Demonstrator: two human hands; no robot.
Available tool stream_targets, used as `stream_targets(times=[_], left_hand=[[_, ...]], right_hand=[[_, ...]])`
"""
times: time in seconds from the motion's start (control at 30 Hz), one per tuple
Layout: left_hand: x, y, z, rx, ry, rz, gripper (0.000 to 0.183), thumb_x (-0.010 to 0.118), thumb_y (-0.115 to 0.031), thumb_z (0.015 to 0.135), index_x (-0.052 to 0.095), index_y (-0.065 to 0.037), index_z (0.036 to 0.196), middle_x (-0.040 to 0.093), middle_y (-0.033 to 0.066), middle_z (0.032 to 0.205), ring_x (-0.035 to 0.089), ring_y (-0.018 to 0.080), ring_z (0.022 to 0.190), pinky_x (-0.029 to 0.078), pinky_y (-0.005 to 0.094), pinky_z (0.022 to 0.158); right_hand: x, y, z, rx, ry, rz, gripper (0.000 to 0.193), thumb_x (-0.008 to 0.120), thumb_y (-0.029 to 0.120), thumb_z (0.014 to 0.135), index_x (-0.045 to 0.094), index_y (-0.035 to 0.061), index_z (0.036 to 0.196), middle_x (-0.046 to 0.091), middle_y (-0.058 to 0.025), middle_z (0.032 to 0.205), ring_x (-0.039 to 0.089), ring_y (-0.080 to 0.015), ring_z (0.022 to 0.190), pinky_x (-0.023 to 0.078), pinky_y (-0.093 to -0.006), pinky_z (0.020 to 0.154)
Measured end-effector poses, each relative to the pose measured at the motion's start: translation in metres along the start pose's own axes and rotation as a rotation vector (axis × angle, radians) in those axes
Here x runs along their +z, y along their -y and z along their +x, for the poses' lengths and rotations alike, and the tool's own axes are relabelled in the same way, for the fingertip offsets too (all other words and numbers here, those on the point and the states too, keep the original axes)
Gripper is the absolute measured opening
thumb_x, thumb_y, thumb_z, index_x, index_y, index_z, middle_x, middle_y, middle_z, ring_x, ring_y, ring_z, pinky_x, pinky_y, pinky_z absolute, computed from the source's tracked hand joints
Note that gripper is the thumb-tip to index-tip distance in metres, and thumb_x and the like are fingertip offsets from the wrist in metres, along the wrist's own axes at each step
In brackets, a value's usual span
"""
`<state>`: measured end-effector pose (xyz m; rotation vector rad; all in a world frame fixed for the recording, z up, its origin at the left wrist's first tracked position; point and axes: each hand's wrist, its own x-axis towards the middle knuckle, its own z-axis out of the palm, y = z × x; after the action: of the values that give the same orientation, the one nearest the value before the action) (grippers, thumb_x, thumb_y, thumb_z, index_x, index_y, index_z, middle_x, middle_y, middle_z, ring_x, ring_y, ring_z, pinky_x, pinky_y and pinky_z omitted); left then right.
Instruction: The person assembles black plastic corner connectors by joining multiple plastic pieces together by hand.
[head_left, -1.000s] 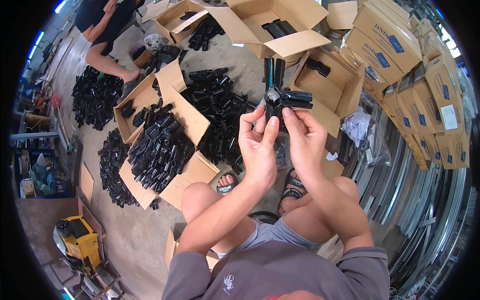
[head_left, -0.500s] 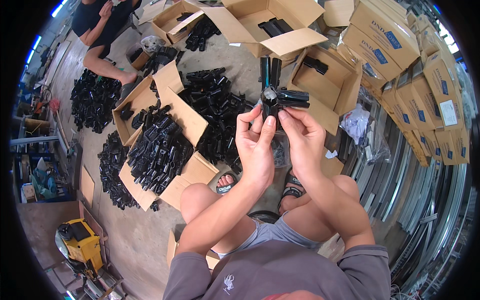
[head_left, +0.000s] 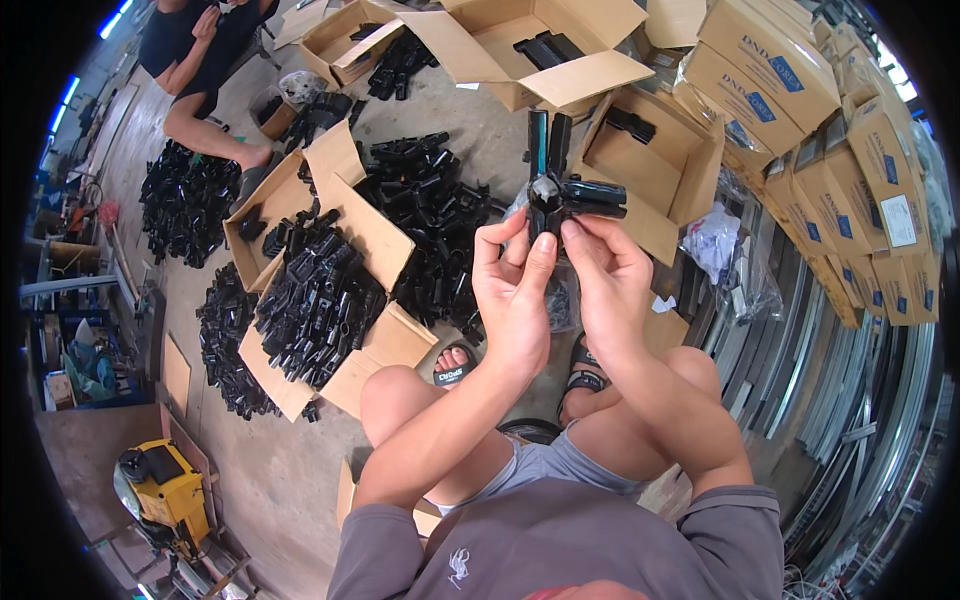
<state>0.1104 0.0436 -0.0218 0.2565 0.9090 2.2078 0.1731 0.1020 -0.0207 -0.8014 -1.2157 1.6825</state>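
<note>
Workshop or small warehouse: bare concrete floor [head_left: 300, 470], open cardboard boxes [head_left: 330, 300] of black plastic parts [head_left: 430, 220], stacked cartons [head_left: 850, 130] right, metal rails [head_left: 850, 390].

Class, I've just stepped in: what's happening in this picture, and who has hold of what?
A seated person holds a black plastic connector up in both hands: the left hand and right hand pinch it at the fingertips. Below lie open cardboard boxes and heaps of similar black parts on the floor. A second person sits at the upper left by another heap.
</note>
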Motion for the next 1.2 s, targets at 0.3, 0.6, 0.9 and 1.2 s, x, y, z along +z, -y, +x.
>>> stream_targets(times=[0.3, 0.6, 0.9, 1.2], left_hand=[[0.000, 0.002, -0.001, -0.002, 0.002, 0.007, 0.028, 0.058, 0.000, 0.096, 0.048, -0.007, 0.121, 0.063, 0.0101, 0.120, 0.056, 0.0128, 0.110, 0.042, 0.0297, 0.099], [0.000, 0.001, 0.000, 0.012, -0.015, 0.018, 0.029, 0.058, 0.000, 0.096, 0.048, -0.007, 0.122, 0.062, 0.0102, 0.120, 0.056, 0.0130, 0.110, 0.042, 0.0294, 0.099], [0.002, 0.001, -0.001, 0.026, 0.000, 0.032, 0.029, 0.058, 0.000, 0.096, 0.047, -0.006, 0.122, 0.062, 0.0115, 0.121, 0.056, 0.0136, 0.111, 0.042, 0.0293, 0.099], [0.003, 0.003, -0.001, 0.025, 0.007, 0.032, 0.030, 0.058, 0.000, 0.095, 0.047, -0.006, 0.122, 0.062, 0.0122, 0.121, 0.056, 0.0140, 0.112, 0.043, 0.0293, 0.099]], right_hand=[[0.004, 0.005, -0.001, -0.044, -0.019, -0.068, 0.018, 0.069, 0.008, 0.091, 0.065, -0.0043, 0.103, 0.070, -0.0095, 0.095, 0.064, -0.0103, 0.085, 0.050, -0.0260, 0.077], [0.006, 0.008, 0.000, 0.044, -0.014, 0.004, 0.016, 0.066, 0.003, 0.091, 0.063, -0.0048, 0.105, 0.070, -0.0091, 0.095, 0.064, -0.0102, 0.086, 0.051, -0.0240, 0.078], [0.006, 0.011, 0.000, 0.090, -0.016, 0.092, 0.018, 0.066, 0.003, 0.092, 0.061, -0.0056, 0.107, 0.069, -0.0102, 0.099, 0.064, -0.0105, 0.090, 0.051, -0.0238, 0.081], [0.000, 0.009, 0.001, 0.061, -0.012, 0.081, 0.020, 0.067, 0.004, 0.091, 0.061, -0.0050, 0.108, 0.069, -0.0107, 0.100, 0.064, -0.0104, 0.092, 0.051, -0.0240, 0.081]])
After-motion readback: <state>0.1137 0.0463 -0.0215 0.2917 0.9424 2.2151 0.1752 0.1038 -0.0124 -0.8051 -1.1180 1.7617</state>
